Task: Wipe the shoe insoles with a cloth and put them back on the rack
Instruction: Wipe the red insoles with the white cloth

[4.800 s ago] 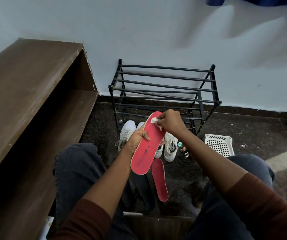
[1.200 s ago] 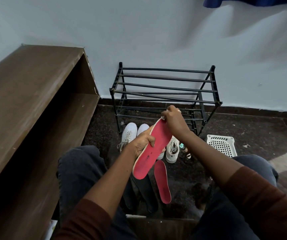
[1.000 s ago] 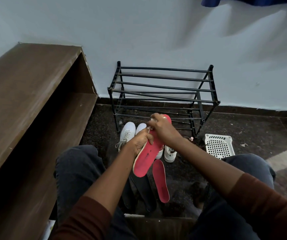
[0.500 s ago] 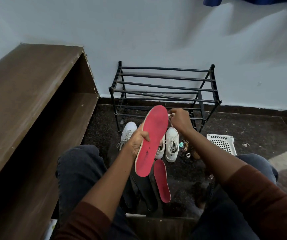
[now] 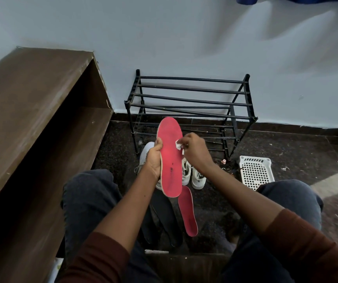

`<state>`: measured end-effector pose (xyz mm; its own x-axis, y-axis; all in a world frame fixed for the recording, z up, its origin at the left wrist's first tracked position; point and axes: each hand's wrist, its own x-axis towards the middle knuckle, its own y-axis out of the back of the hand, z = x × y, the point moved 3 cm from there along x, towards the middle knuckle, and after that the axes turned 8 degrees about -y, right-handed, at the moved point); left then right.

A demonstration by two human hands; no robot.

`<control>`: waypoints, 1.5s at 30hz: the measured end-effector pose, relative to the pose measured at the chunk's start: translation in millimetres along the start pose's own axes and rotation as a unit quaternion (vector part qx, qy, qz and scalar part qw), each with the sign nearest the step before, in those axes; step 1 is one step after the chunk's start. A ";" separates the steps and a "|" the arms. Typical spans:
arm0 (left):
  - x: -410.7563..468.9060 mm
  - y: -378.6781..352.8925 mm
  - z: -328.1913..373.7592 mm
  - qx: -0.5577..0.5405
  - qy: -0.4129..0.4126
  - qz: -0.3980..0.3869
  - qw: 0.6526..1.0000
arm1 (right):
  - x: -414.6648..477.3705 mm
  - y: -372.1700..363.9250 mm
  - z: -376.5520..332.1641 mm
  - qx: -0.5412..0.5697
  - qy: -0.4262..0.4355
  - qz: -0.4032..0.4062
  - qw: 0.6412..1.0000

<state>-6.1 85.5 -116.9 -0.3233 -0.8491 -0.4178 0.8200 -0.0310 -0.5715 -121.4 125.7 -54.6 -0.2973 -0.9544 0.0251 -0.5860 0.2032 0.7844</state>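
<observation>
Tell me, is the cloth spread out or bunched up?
Bunched up: the cloth shows only as a small white wad pinched in the right hand, against the held insole.

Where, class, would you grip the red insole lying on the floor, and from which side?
Probably pinch the near end of the red insole, coming from the right: it lies flat and thin, black insoles crowd its left edge, and bare floor shows on its right.

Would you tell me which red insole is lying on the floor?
The lower red insole, between the knees; the upper red insole is held in the left hand, the right hand pressing a cloth to it.
</observation>
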 end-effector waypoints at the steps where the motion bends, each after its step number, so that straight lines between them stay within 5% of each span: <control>1: 3.4 3.9 0.4 -0.001 -0.007 0.016 1.000 | -8.3 -4.4 -4.0 -0.005 0.009 -0.016 1.000; 8: 29.1 39.6 -16.2 -0.012 0.017 -0.016 1.000 | -44.5 -18.4 -16.4 -0.050 0.100 -0.126 0.986; 12: 1.9 23.1 2.6 0.048 0.004 -0.015 0.999 | -25.9 -9.2 -21.7 -0.062 0.087 -0.070 0.992; 22: -16.3 11.3 1.6 -0.016 0.078 -0.090 0.993 | 38.5 7.6 -31.9 -0.049 -0.005 0.041 0.998; 28: 1.2 15.4 8.4 -0.021 -0.003 -0.031 0.999 | -25.5 -21.4 -39.8 -0.012 0.033 -0.101 0.994; 33: 11.0 20.8 4.1 -0.024 0.011 -0.015 1.000 | -52.2 -19.9 -36.8 0.000 0.075 -0.134 0.988; 45: -23.2 -17.4 -10.4 0.016 0.157 -0.166 0.973 | 46.4 17.3 -12.3 0.024 -0.034 0.082 0.996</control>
<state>-17.8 111.2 -104.6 -0.6973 -0.5868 -0.4116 0.6582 -0.2969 -0.6918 -136.1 82.2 -32.3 -0.4419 -0.8906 0.1075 -0.5594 0.3673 0.7430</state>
